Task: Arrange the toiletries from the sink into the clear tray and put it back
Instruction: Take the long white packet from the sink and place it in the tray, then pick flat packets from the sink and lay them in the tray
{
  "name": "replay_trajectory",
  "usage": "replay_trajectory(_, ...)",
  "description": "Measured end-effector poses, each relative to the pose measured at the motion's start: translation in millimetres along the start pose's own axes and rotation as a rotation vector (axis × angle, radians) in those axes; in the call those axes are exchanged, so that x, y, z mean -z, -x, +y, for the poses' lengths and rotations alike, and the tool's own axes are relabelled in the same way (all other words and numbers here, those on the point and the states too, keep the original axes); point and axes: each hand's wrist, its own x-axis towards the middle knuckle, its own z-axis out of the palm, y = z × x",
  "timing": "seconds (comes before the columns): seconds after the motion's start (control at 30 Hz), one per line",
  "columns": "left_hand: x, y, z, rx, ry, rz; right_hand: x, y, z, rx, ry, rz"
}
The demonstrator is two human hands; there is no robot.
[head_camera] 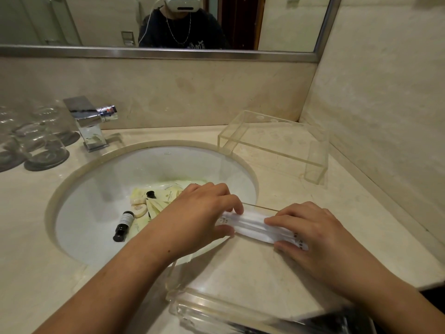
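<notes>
Both hands' grips pinch white packets [255, 226] between left hand [192, 213] and right hand [313, 235], over clear tray [183, 294]

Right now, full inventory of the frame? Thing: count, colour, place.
white packets: two or three, white, in the clear tray, held at both ends
clear tray: one, clear, near counter edge, right of sink
clear stand: one, clear, back right of counter
sink: one, white, centre left
small bottles: two, dark, in sink
soaps and sachets: several, pale yellow, in sink
tap: one, chrome, behind sink
glasses: several, clear, upside down, far left
mirror: one, back wall
left hand: on the packets' left end
right hand: on the packets' right end
</notes>
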Motion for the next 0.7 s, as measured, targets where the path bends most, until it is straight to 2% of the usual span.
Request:
replay_trajectory(0.43,4,7,-3,-0.029,0.019,0.024,12,-3,-12,0.019,-0.014,0.056)
replay_trajectory(0.7,42,16,-35,0.065,0.101,0.158,30,-42,-40,0.120,-0.071,0.128)
